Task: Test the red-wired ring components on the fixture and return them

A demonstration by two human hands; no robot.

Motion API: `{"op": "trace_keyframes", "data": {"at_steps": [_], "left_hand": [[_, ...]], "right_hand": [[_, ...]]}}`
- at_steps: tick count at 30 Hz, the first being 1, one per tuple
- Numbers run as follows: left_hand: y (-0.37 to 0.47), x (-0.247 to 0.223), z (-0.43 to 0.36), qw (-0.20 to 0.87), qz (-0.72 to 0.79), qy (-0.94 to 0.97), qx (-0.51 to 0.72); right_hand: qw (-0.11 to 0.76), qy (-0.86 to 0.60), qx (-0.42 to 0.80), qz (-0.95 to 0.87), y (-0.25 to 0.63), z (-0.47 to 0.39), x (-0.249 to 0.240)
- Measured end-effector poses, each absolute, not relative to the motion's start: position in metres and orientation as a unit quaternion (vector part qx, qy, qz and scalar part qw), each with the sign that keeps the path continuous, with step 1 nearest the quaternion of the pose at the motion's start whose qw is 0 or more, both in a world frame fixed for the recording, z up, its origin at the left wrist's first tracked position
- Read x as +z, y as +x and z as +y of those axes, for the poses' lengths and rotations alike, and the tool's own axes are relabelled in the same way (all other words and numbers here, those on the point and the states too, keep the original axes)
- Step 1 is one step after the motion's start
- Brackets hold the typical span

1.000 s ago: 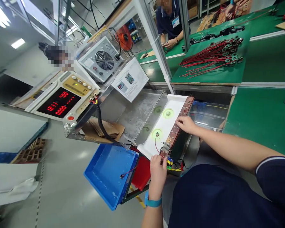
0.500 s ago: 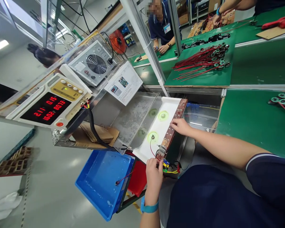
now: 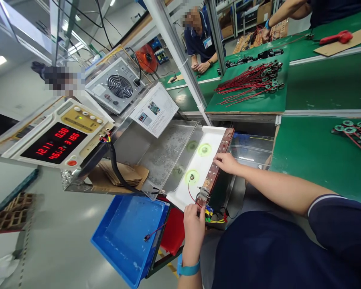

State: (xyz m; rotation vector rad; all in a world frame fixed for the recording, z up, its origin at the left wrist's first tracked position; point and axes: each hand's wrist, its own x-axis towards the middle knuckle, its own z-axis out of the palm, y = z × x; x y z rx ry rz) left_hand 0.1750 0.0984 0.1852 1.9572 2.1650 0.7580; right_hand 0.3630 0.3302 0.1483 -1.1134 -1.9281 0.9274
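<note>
My left hand (image 3: 194,222), with a blue band at the wrist, is closed in a pinch at the near end of a brown bar (image 3: 213,170) with metal studs. A thin red wire (image 3: 189,190) runs into its fingertips from a small round part (image 3: 191,176) on a yellow-green ring on the white board (image 3: 180,192). What else the fingers cover is hidden. My right hand (image 3: 227,163) rests on the middle of the bar, fingertips pressed together; anything between them is hidden. Beside my left hand are blue and yellow connectors (image 3: 209,212) with yellow wires.
A meter (image 3: 60,136) with red digits stands at left, a black cable leading from it. A blue bin (image 3: 126,237) holds one wired part. Bundles of red-wired parts (image 3: 252,80) lie on the green bench. Across it sits a co-worker (image 3: 203,40); another person's arm (image 3: 284,16) is at top right.
The digits on the meter have changed. Both my hands keep their places at the bar, while the whole view has shifted slightly.
</note>
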Motion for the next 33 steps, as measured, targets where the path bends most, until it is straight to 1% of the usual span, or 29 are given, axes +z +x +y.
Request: {"op": "trace_keyframes", "data": {"at_steps": [10, 33], "left_hand": [[0.1753, 0.1857, 0.0985, 0.064, 0.715, 0.652, 0.246], [0.1700, 0.1799, 0.1004, 0.055, 0.711, 0.656, 0.246]], "right_hand": [[0.361, -0.428, 0.375, -0.739, 0.3630, 0.3298, 0.1484], [0.343, -0.439, 0.357, -0.750, 0.3612, 0.3310, 0.1454]]}}
